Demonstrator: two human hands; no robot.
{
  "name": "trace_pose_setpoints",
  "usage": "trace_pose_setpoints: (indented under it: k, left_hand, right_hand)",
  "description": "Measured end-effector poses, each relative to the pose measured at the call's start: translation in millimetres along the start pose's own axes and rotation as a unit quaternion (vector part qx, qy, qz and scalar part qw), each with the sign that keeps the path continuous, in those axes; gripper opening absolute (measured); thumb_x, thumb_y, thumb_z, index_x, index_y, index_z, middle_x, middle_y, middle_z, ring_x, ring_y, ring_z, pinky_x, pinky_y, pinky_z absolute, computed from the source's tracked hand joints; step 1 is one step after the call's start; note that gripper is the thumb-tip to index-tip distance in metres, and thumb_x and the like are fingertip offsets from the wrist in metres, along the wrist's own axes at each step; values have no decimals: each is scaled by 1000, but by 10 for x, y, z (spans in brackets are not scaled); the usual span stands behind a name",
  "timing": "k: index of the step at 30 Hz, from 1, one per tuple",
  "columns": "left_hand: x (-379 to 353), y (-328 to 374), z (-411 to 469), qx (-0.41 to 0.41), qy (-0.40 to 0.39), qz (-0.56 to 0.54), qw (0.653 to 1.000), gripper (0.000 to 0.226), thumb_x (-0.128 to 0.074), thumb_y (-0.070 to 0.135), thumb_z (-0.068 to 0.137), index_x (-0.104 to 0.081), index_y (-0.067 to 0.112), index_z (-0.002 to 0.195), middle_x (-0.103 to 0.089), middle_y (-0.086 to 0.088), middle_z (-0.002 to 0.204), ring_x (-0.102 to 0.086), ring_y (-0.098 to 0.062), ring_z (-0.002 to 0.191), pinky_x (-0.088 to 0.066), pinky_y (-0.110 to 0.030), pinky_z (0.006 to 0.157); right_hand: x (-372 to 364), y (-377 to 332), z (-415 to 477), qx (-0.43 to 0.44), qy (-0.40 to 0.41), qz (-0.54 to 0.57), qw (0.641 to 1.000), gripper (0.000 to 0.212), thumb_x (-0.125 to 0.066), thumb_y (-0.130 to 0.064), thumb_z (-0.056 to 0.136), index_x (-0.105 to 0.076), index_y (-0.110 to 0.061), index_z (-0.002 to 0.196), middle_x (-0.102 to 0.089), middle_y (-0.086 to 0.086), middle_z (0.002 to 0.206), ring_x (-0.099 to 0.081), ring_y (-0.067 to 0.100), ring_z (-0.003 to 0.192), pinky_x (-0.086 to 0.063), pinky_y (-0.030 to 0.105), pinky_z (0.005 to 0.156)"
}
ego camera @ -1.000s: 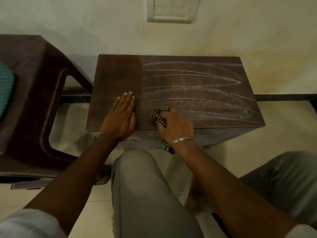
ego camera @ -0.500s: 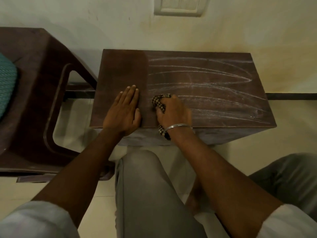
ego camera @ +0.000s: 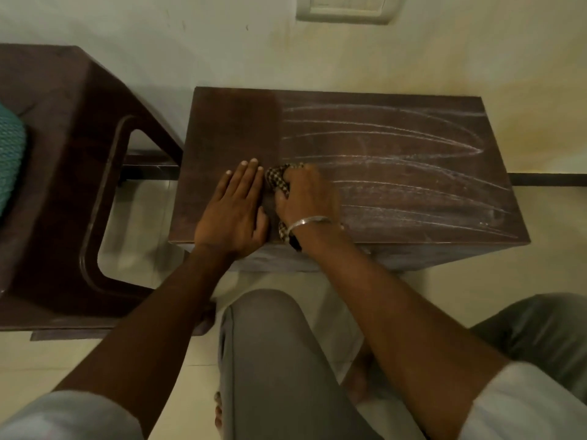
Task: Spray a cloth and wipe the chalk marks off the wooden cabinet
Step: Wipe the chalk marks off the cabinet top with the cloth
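Head view: right hand [ego camera: 306, 198] on checked cloth [ego camera: 279, 182] (seemingly bunched), chalk marks [ego camera: 381, 160] alongside.

The cabinet [ego camera: 397, 173] top lay open rightward to its far-right corner; a chair [ego camera: 63, 185] crowded its left edge.

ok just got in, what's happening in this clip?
A person is wiping chalk off the top of a wooden cabinet. The right hand grips a bunched checkered cloth and presses it on the top, at the near edge of the chalk marks. The left hand lies flat on the top beside it. The left part of the top looks clean; long white streaks cover the rest, to the right. No spray bottle is in view.
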State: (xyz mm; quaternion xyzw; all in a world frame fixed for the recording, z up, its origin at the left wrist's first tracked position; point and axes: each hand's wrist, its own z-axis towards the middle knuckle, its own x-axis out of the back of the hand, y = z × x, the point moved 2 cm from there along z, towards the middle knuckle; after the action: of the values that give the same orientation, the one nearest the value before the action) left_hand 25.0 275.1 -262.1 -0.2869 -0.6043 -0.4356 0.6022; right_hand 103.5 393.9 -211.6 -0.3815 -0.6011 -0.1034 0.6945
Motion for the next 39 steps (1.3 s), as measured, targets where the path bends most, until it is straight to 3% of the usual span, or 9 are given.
trace_pose_setpoints:
  k: [4, 10, 16, 21, 28, 35, 39]
  left_hand:
    - [-3, 13, 2, 5, 13, -9, 1000, 72, -27, 40, 94, -33, 0, 154, -28, -19, 163, -22, -28, 153, -16, -46, 126]
    - [-14, 3, 7, 14, 32, -21, 999, 71, -34, 40, 93, -35, 1, 153, -32, -18, 161, -26, -27, 152, -20, -45, 125]
    - [-4, 16, 7, 21, 33, -23, 999, 70, -34, 40, 94, -36, 1, 152, -32, -17, 161, -26, -27, 152, -19, -44, 125]
    - [-6, 11, 8, 19, 40, -24, 999, 70, -39, 38, 92, -37, 1, 152, -33, -17, 161, -26, -26, 152, -20, -44, 125]
    - [-8, 5, 18, 26, 28, -27, 999, 72, -36, 41, 93, -34, 2, 154, -30, -15, 163, -23, -24, 153, -17, -43, 126]
    - [-1, -9, 30, 31, 14, -20, 999, 71, -38, 41, 94, -33, 4, 155, -27, -14, 164, -20, -23, 154, -10, -38, 127]
    - [10, -7, 22, 32, 10, -27, 999, 73, -37, 43, 94, -32, 4, 155, -26, -14, 164, -19, -22, 154, -8, -37, 127]
  right_hand:
    - [41, 89, -291, 19, 19, 36, 999, 25, -56, -33, 93, -65, -27, 115, -56, 1, 122, -59, 20, 104, -43, 29, 79]
    - [-49, -66, 470, -2, 19, 5, 1000, 28, -56, -38, 92, -67, -22, 112, -60, 4, 116, -63, 26, 97, -50, 35, 78]
    - [-42, 103, 64, 22, 23, -1, 999, 27, -56, -37, 92, -65, -27, 114, -57, 2, 120, -59, 22, 103, -42, 30, 76]
    - [-73, -75, 729, -15, 32, -12, 999, 29, -54, -40, 91, -67, -23, 110, -61, 5, 115, -63, 27, 101, -49, 38, 80]
    - [-78, 54, 295, -30, 43, 14, 999, 23, -57, -36, 92, -66, -24, 109, -56, 3, 118, -61, 22, 99, -46, 33, 79]
    - [-82, -9, 1175, -41, 19, -2, 999, 31, -57, -37, 92, -63, -21, 117, -56, 6, 126, -59, 27, 110, -47, 38, 87]
    - [-87, 63, 858, -21, 38, -1, 999, 27, -57, -36, 93, -64, -24, 116, -54, 6, 124, -59, 26, 105, -48, 38, 86]
